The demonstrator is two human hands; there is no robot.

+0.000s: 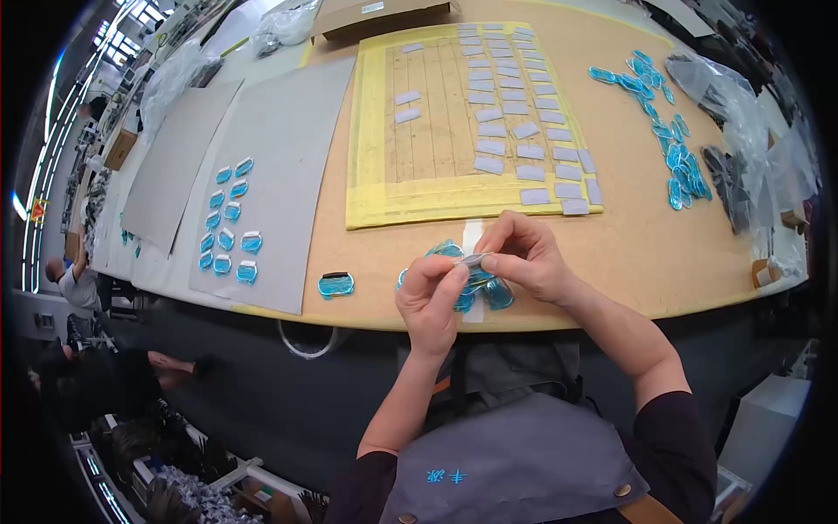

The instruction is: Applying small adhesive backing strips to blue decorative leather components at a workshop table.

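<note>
Between the fingertips of my left hand (430, 301) and my right hand (531, 262) is a small pale grey strip (472, 259). Both hands pinch it, one at each end; whether it is joined to a blue piece cannot be made out. Right below my fingers lies a pile of shiny blue, clear-edged oval pieces (498, 295), partly covered by the hands. To the left, a single blue oval piece with a black bar along its top (336, 285) sits by itself near the table's front edge.
Beyond my hands lies a yellow-edged board (371, 214) bearing rows of pale grey strips (489, 164). At left, a grey sheet (292, 148) carries blue pieces with white tops (250, 243). More blue pieces (685, 179) lie at right, beside clear plastic bags (742, 113). A cardboard box (384, 17) stands behind.
</note>
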